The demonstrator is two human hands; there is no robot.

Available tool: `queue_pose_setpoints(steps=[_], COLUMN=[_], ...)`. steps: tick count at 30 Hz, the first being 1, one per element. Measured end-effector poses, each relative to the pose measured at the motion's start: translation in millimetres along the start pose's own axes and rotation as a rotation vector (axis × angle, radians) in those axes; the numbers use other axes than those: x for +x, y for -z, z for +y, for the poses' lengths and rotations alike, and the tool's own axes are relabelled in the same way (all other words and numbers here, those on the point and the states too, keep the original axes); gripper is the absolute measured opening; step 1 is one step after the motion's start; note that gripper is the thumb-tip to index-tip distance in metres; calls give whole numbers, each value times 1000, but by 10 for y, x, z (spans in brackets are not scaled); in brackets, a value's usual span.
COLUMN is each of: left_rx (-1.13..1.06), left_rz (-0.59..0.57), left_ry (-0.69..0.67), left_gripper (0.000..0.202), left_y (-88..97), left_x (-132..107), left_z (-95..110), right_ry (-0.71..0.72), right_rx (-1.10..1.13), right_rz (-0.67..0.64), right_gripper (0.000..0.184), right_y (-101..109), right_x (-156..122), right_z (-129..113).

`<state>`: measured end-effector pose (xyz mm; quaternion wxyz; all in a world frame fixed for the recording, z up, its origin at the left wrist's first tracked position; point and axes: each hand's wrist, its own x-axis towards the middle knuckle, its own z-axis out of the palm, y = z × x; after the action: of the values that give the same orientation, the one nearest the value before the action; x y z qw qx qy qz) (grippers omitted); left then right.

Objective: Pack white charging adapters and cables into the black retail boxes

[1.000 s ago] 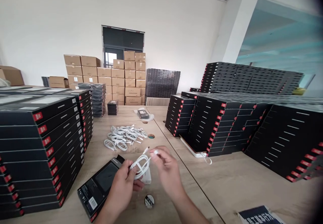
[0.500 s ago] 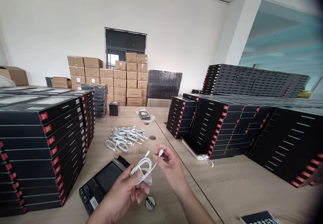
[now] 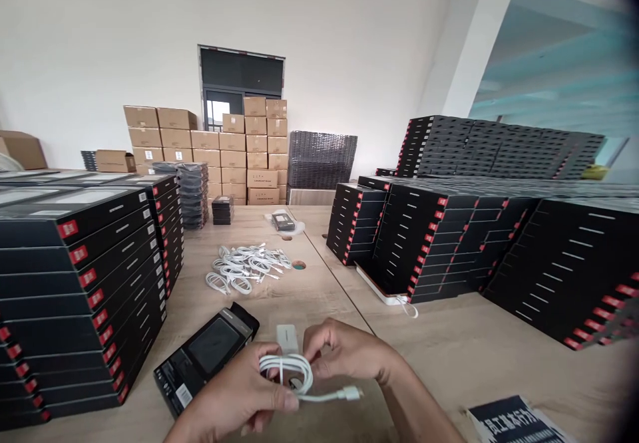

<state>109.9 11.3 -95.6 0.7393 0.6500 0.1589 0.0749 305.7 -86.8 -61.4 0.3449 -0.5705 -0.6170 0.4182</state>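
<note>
My left hand [image 3: 238, 396] pinches a coiled white cable [image 3: 292, 372] low in the middle of the view. My right hand [image 3: 347, 351] is closed on the same coil from the right. One white plug end [image 3: 349, 393] sticks out to the right below my right hand. Behind the coil a small white box [image 3: 287, 338] lies on the wooden table [image 3: 309, 296]. To the left of my hands a black product box [image 3: 207, 356] lies flat on the table.
A heap of coiled white cables [image 3: 245, 267] lies further back. Tall stacks of black boxes with red tabs stand at left [image 3: 84, 277] and right [image 3: 474, 243]. Brown cartons [image 3: 219, 150] are piled by the far wall. A printed sheet [image 3: 514, 423] lies at bottom right.
Both hands have dropped lower and come together on the coil. The cable's plug end, held up by my right hand before, now hangs out to the right.
</note>
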Motion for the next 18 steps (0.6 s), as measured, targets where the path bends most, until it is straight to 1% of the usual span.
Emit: queue_pose_setpoints(steps=[2,4,8,10,13,16,18], left_rx=[-9,-21,-68,-98,-133,-159,-165], left_rz=[-50,-54,9,17,3,-11,-3], left_ry=[23,22,-50,-70,-60,-52,-56], left_gripper=[27,25,31,35,39,40,39], left_y=[-52,-64,15,61,94,97,91], left_x=[-19,-22,-2,2,-5,-10,-6], left_z=[11,8,-7,-3,6,3,-6], right_ry=[-76,-99,-56,-24,49,94,94], right_rx=[113,219,410,538,734,877,911], right_rz=[-40,-31,33,101,213,233,221], right_gripper=[26,30,33,34,35,32,31], right_y=[-30,-87,-222,-293,-415,-540,-598], right_x=[1,35,151,207,279,326,342], right_z=[46,83,106,103,93,76,67])
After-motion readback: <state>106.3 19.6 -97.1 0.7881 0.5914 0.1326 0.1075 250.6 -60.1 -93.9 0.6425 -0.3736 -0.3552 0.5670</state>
